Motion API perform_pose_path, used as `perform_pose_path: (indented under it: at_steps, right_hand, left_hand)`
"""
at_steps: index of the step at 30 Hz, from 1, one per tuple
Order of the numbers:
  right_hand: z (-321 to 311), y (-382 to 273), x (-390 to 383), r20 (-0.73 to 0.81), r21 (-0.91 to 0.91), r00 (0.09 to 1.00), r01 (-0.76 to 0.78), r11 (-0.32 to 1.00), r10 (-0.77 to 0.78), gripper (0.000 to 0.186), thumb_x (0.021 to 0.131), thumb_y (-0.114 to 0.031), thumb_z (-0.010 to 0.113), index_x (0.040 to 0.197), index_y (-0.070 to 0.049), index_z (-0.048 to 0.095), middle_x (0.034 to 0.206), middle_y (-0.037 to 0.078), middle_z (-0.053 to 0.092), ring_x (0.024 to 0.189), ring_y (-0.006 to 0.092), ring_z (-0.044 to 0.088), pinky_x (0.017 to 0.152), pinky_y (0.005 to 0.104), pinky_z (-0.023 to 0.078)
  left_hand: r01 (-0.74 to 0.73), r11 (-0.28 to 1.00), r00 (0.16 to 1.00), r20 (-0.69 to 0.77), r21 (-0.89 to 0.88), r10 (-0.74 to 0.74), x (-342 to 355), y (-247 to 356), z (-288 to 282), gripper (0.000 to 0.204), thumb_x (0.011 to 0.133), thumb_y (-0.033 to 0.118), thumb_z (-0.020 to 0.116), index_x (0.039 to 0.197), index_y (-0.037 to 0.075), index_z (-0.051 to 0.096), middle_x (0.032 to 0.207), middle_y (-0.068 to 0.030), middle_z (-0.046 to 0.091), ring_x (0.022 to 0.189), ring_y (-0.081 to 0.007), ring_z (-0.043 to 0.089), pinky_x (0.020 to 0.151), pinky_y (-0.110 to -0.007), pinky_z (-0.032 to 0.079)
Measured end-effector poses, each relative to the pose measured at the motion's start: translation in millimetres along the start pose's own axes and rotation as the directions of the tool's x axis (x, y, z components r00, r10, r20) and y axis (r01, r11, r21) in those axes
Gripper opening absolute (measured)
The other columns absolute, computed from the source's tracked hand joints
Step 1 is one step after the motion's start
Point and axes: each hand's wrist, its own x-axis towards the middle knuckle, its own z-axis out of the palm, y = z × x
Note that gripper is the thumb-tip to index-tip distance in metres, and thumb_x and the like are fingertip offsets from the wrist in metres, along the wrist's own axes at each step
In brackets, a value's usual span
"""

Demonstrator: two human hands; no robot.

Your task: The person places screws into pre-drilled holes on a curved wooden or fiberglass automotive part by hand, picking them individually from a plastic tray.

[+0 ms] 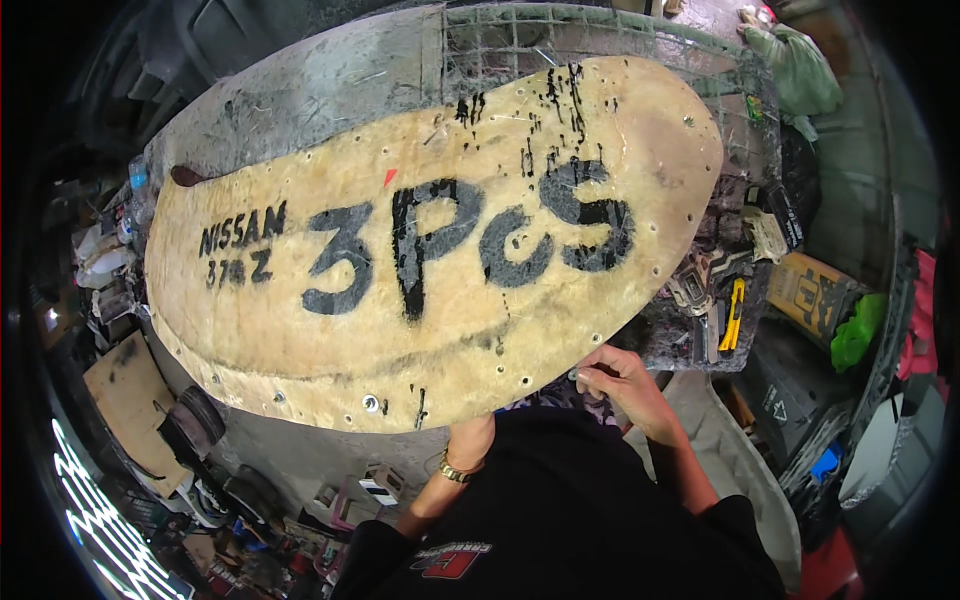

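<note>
A large, yellowish fibreglass panel [450, 345] with a curved outline lies across the bench before me. Black painted lettering, drips and small holes mark its surface. A bolt with a washer [371, 403] sits in a hole near its front edge; smaller bolt heads show farther left along that edge. My left hand [472, 440] reaches beneath the front edge, its fingers hidden by the panel. At the front right edge is my right hand [620, 388], its thumb and forefinger pinched together beside the rim. Something small may be between them, too small to name.
Under the panel is a dusty workbench [330, 75] with a wire grid [500, 35] at the back. A power tool [692, 283] and a yellow utility knife [735, 312] lie at right. Beyond are a cardboard box [810, 290] and a green bag [800, 70].
</note>
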Motion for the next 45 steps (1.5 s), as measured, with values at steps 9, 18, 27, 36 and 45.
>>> perform_pose_path:
  at_steps: [9,18,27,36,45]
  right_hand:
    - [10,-12,-30,0.02,-0.118,0.995,0.104,0.988,-0.103,0.006,0.09,-0.008,0.058,0.088,-0.003,0.059,0.072,0.0,0.058,0.059,0.0039,0.045,0.053,0.0199,0.037]
    - [48,-69,-49,0.047,-0.379,0.914,0.39,0.839,-0.404,0.009,0.086,-0.008,0.063,0.088,0.0,0.06,0.075,-0.001,0.059,0.071,0.0046,0.05,0.063,0.0223,0.041]
    - [66,-64,-50,0.097,-0.265,0.896,0.442,0.857,-0.432,0.01,0.09,-0.012,0.061,0.093,-0.004,0.057,0.075,-0.004,0.054,0.066,0.0029,0.046,0.058,0.0186,0.037]
    - [58,-48,-60,0.069,-0.213,0.913,0.407,0.888,-0.402,0.01,0.09,-0.01,0.06,0.091,-0.001,0.058,0.078,-0.002,0.056,0.07,0.0043,0.048,0.064,0.0205,0.04]
    - [51,-31,-70,0.085,-0.243,0.89,0.455,0.857,-0.448,0.009,0.089,-0.011,0.062,0.09,-0.003,0.058,0.074,-0.003,0.054,0.066,0.0033,0.046,0.059,0.0195,0.037]
  left_hand:
    - [0.203,-0.119,0.911,0.233,-0.972,-0.342,52,104,-67,0.048,0.089,0.007,0.061,0.132,0.005,0.041,0.128,-0.0071,0.051,0.118,-0.0194,0.05,0.098,-0.037,0.042]
    - [0.244,-0.369,0.874,0.369,-0.897,-0.317,62,109,-76,0.034,0.088,0.007,0.062,0.12,0.001,0.05,0.115,-0.0095,0.059,0.107,-0.0209,0.057,0.094,-0.034,0.045]
    - [0.205,-0.287,0.877,0.306,-0.936,-0.37,59,107,-72,0.02,0.087,0.01,0.065,0.104,0.001,0.06,0.106,-0.0094,0.063,0.101,-0.0203,0.059,0.089,-0.034,0.046]
    - [0.315,-0.341,0.886,0.404,-0.886,-0.229,59,87,-68,0.017,0.086,0.009,0.065,0.101,0.002,0.06,0.104,-0.009,0.064,0.1,-0.0197,0.06,0.093,-0.034,0.047]
    - [0.426,-0.303,0.864,0.483,-0.853,-0.144,60,81,-75,0.015,0.087,0.012,0.063,0.099,0.004,0.061,0.106,-0.0114,0.064,0.098,-0.0263,0.063,0.093,-0.037,0.048]
